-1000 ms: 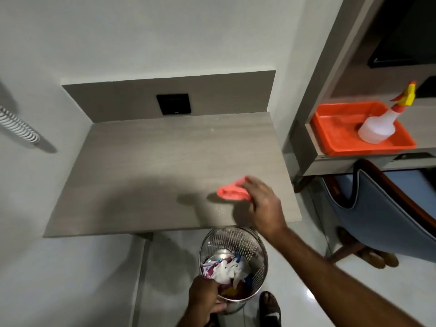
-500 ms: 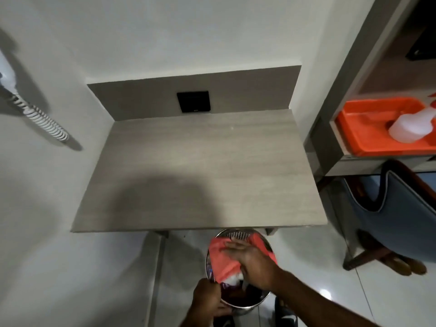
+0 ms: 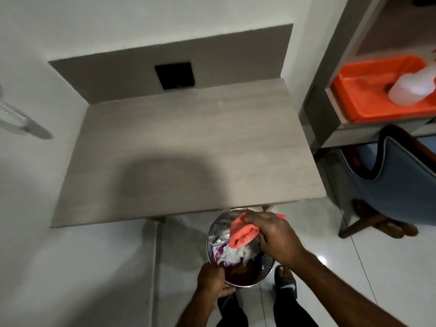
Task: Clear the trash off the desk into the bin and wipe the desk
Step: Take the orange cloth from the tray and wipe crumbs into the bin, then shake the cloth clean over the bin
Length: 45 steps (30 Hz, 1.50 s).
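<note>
Since a moment ago the coral-pink soft cleaning cloth (image 3: 243,232) has bunched up tighter under my right hand (image 3: 276,237), which keeps it over the round perforated-metal waste bin (image 3: 266,267) just off the near edge of the pale wood-grain desk (image 3: 184,147). Those fingers are clenched around the cloth's upper fold, and the rest hangs down over the bin's crumpled white and purple wrappers (image 3: 226,252). My left hand (image 3: 212,278) is curled around the bin's near rim, on the side away from the desk, and steadies it. Nothing lies on the desk top that I can see, so I judge the clearing done and the wiping close to its end. I expect the cloth to be light and limp, best pinched by a gathered wad. The bin looks thin-walled and light, likely to tip when tugged, so I judge its rim the right place to hold.
</note>
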Available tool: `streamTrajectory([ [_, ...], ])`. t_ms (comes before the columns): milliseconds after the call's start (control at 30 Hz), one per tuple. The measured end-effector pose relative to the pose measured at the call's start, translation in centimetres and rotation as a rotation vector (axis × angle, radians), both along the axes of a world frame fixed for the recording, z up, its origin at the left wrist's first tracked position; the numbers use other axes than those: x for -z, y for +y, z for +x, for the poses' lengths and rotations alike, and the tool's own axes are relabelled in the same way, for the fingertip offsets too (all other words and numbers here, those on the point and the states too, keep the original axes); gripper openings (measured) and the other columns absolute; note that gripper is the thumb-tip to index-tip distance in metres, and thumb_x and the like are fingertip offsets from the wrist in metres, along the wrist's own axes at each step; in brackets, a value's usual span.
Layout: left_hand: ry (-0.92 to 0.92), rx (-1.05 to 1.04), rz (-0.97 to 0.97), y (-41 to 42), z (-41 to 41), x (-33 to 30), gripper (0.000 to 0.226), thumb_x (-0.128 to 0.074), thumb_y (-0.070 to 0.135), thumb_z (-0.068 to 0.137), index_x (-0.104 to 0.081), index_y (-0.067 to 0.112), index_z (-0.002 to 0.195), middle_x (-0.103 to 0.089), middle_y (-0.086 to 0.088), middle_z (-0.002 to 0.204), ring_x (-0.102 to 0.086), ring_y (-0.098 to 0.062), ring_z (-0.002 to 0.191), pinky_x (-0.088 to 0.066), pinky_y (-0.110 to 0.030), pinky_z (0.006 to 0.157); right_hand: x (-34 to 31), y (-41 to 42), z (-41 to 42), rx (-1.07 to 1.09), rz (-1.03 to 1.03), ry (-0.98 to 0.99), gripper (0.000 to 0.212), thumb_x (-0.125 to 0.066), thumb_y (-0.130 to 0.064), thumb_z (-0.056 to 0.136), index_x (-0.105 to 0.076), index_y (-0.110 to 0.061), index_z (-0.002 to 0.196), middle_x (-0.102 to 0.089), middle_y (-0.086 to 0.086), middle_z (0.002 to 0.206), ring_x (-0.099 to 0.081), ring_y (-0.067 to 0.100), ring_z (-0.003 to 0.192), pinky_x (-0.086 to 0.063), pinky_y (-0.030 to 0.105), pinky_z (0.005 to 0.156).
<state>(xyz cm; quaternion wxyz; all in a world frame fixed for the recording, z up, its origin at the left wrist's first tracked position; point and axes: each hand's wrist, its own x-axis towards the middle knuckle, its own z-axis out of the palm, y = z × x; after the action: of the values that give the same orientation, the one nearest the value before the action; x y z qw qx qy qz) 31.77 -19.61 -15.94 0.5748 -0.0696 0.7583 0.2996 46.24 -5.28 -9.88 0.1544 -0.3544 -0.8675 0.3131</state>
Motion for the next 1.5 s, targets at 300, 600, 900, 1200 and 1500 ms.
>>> streamTrajectory([
  [300,-0.082,0.064,-0.109,1.2,2.0,19.9,0.037,-0.054,-0.008,0.091,-0.055,-0.007,0.128,-0.066,-0.028,0.119,-0.069,-0.04,0.096,-0.059,-0.054,0.088,22.8,-5.6,8.7,0.23,-0.188,-0.227,0.064,-0.064,0.017,0.065,-0.067,-0.006,0.124,-0.063,0.014,0.132,-0.059,0.032,0.123,-0.046,0.047,0.105],
  [600,-0.133,0.081,-0.171,2.5,6.5,34.6,0.034,-0.055,0.002,0.092,-0.059,-0.005,0.125,-0.067,-0.03,0.121,-0.069,-0.04,0.104,-0.062,-0.046,0.079,35.0,-5.5,11.1,0.233,-0.322,-0.289,0.064,-0.057,0.007,0.078,-0.049,-0.002,0.14,-0.045,0.02,0.148,-0.041,0.038,0.137,-0.035,0.051,0.113],
  [900,-0.134,0.206,-0.26,3.2,8.9,36.1,0.032,-0.066,0.014,0.089,-0.06,0.0,0.117,-0.068,-0.016,0.102,-0.07,-0.032,0.094,-0.055,-0.034,0.086,36.5,-4.7,11.8,0.215,-0.323,-0.326,0.064,-0.069,-0.006,0.082,-0.046,0.0,0.141,-0.044,0.024,0.148,-0.039,0.042,0.137,-0.035,0.057,0.111],
  [1200,0.119,0.581,0.201,10.8,7.5,10.5,0.026,-0.069,0.045,0.08,-0.074,0.02,0.077,-0.077,0.004,0.074,-0.072,-0.024,0.077,-0.058,-0.029,0.055,17.4,-6.8,10.8,0.229,0.248,-0.204,0.049,-0.017,0.004,0.098,-0.05,0.014,0.132,-0.044,0.035,0.142,-0.038,0.047,0.136,-0.039,0.06,0.107],
  [1500,0.456,1.397,0.915,15.1,9.2,-22.7,0.039,-0.07,0.04,0.069,-0.071,0.016,0.1,-0.075,-0.002,0.091,-0.068,-0.016,0.081,-0.057,-0.038,0.077,-3.9,-7.8,10.8,0.607,0.085,0.145,0.124,-0.078,-0.048,0.074,0.006,-0.001,0.153,0.005,0.029,0.16,-0.004,0.039,0.15,-0.023,0.04,0.119],
])
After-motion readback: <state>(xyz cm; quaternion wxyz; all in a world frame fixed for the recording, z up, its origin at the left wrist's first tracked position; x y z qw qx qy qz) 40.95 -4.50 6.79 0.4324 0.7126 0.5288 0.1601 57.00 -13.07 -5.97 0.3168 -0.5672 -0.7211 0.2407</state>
